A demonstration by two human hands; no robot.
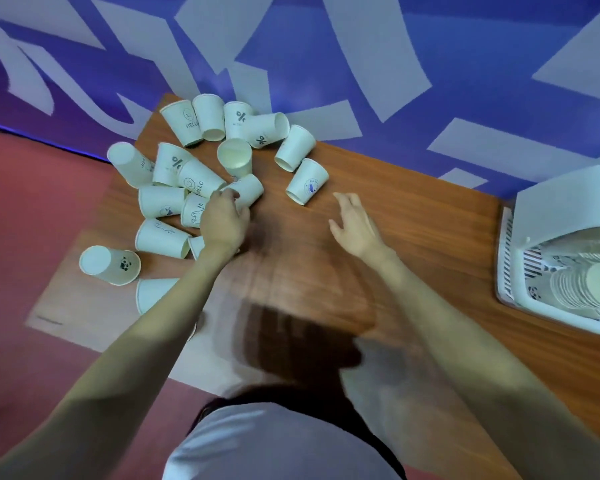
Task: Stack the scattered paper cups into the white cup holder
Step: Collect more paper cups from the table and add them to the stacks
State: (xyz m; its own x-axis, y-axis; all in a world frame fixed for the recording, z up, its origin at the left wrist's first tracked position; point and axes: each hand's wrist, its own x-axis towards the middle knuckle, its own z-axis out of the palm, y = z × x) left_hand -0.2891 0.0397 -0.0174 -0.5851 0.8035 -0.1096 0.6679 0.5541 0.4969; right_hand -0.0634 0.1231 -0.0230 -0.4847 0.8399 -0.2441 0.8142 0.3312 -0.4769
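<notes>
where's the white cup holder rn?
In the head view the white cup holder sits at the far right edge of the wooden table, already holding stacked cups, well right of the right hand and scattered cups.

Likely an office or event space: a brown wood-grain table [378, 209] stands against a far blue-and-white graphic wall [326, 46], red floor [32, 220] left.

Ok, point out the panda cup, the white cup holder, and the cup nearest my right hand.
panda cup [118, 266]: head view, on its side wall by the panda print.
white cup holder [541, 311]: head view, on its near front rim.
cup nearest the right hand [308, 181]: head view, on its side wall at the blue print.
</notes>
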